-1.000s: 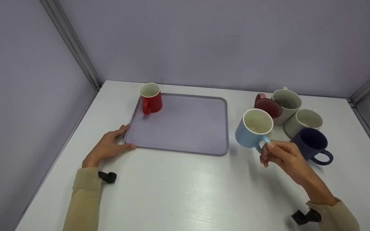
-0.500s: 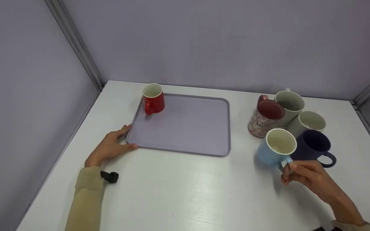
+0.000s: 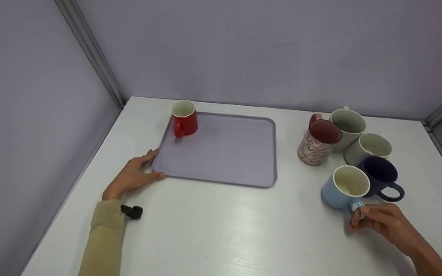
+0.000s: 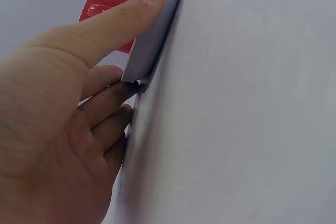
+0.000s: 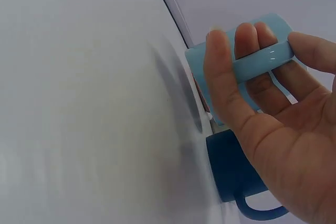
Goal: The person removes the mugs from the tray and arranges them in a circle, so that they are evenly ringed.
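In the head view, my right hand (image 3: 384, 226) holds the light blue mug (image 3: 336, 193) by its handle, fingers through the loop in the right wrist view. The mug is upright in front of the dark blue mug (image 3: 378, 174); I cannot tell whether its base touches the table. My left hand (image 3: 136, 178) grips the near left corner of the lavender tray (image 3: 225, 153), thumb on the front rim (image 4: 149, 3) and fingers at the left side, some tips hidden by the tray. A red mug (image 3: 186, 124) stands upright in the tray's far left corner.
Behind the light blue mug stand a patterned pink mug (image 3: 313, 149) with a dark red inside, a tall whitish mug (image 3: 342, 134) and a wider pale mug (image 3: 363, 151). A grey wall (image 3: 244, 57) rises behind the white table (image 3: 205, 230).
My right hand has carried the light blue mug right, toward me and lower, away from the patterned mug to beside the dark blue one. The left hand keeps its place on the tray.
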`<act>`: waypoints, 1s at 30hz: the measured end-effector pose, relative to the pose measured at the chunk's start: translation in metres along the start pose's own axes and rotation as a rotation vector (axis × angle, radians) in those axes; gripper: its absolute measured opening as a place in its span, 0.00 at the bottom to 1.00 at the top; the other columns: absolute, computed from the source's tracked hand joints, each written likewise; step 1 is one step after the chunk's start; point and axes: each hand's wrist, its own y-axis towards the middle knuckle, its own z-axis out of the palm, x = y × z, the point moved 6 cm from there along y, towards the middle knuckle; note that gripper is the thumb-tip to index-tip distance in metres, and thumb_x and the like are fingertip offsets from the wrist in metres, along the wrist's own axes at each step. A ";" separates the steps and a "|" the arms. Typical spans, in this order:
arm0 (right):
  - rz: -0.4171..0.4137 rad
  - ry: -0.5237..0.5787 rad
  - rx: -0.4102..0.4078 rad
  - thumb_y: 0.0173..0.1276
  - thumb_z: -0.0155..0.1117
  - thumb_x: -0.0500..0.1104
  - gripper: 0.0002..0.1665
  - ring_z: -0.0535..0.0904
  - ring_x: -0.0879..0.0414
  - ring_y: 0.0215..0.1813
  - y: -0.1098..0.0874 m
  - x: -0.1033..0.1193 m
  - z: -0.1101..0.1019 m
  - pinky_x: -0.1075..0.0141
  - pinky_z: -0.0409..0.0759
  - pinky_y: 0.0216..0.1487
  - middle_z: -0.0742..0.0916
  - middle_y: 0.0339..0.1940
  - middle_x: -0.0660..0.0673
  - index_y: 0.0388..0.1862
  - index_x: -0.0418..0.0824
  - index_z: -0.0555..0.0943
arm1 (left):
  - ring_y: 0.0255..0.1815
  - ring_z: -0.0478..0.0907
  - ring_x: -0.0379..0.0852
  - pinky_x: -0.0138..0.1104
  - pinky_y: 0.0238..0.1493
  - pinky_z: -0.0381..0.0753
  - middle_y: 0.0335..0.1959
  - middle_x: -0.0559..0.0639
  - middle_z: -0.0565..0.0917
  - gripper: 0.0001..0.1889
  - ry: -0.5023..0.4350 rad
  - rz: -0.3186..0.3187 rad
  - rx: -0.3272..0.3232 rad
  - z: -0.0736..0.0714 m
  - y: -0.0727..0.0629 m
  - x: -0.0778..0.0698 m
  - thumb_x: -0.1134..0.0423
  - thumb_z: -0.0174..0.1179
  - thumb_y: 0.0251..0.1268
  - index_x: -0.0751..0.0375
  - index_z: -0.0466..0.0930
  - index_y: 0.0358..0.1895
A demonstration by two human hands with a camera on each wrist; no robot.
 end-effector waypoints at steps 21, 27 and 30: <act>0.001 0.105 0.000 0.89 0.29 0.29 0.28 0.91 0.47 0.53 -0.009 -0.009 -0.007 0.55 0.89 0.61 0.91 0.47 0.42 0.53 0.19 0.80 | 0.90 0.44 0.59 0.59 0.88 0.46 0.88 0.54 0.54 0.55 0.001 0.030 0.006 0.001 0.000 0.001 0.37 0.77 0.60 0.49 0.57 0.87; 0.030 0.103 -0.013 0.90 0.29 0.32 0.28 0.90 0.48 0.53 -0.008 -0.011 -0.007 0.56 0.89 0.62 0.90 0.48 0.43 0.53 0.20 0.80 | 0.90 0.44 0.59 0.59 0.88 0.46 0.89 0.54 0.53 0.55 0.010 0.029 0.007 0.000 0.000 0.000 0.37 0.76 0.61 0.49 0.56 0.87; 0.021 0.105 -0.004 0.90 0.29 0.31 0.28 0.90 0.49 0.54 -0.005 -0.011 -0.006 0.56 0.88 0.64 0.91 0.49 0.43 0.53 0.20 0.80 | 0.90 0.44 0.59 0.58 0.88 0.46 0.89 0.55 0.53 0.55 0.007 0.033 0.005 0.000 0.001 -0.001 0.38 0.76 0.61 0.51 0.56 0.87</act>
